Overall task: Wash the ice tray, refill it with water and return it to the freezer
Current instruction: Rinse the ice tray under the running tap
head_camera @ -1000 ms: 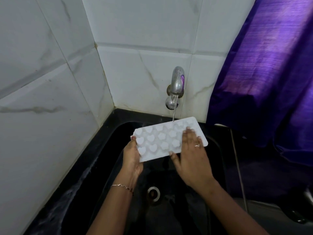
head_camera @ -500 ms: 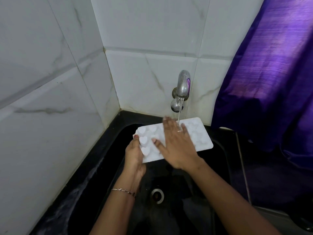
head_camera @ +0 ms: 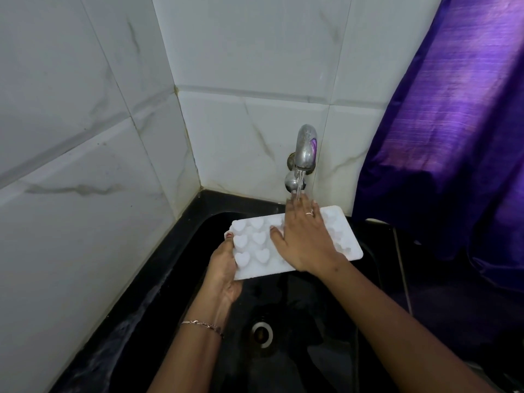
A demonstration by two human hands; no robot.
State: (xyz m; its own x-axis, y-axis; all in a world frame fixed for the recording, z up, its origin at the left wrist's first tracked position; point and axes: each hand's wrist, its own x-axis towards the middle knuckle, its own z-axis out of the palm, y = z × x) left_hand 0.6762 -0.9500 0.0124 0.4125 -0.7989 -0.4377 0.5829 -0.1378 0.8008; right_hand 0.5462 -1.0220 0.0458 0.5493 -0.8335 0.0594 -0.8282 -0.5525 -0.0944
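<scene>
White marble-veined wall tiles [head_camera: 255, 52] on two walls, meeting in a corner with stained grout. Purple curtain [head_camera: 459, 114] hangs at right, its lower edge draped over the black tabletop [head_camera: 442, 302]. Left ledge of that tabletop is wet. A thin metal bracelet [head_camera: 202, 325] circles one wrist, a ring [head_camera: 309, 213] one finger.

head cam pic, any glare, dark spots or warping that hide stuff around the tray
Head view: wide-angle bending curves the wall tiles; the black sink is very dark, so only the drain reads clearly; the white ice tray is bright and its right cavities wash out; the tap carries a purple reflection; the right hand covers the tray's middle.
</scene>
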